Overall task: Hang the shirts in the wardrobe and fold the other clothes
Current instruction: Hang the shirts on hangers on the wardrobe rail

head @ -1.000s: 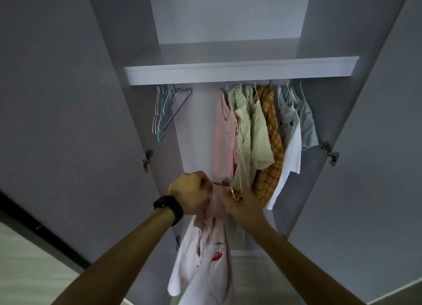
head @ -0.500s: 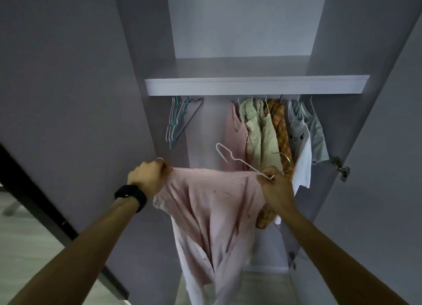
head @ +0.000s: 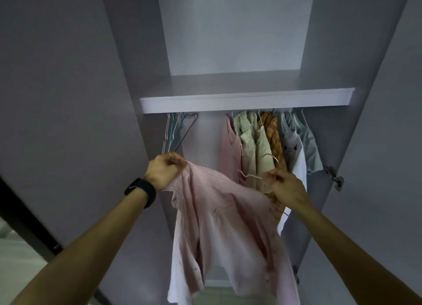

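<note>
Several shirts [head: 262, 142] hung, pink shirt [head: 217, 213] pending
I read: left hand [head: 163, 170] grips its shoulder, right hand [head: 285, 186] pinches hanger [head: 251, 176]

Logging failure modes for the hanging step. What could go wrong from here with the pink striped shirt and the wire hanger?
1. The white wire hanger, pinched by the right hand, does not look fully seated in the pink striped shirt. The shoulder that the left hand grips could slide off.
2. The hanger's hook lies close to the hung pink sleeveless top and could snag it.
</note>
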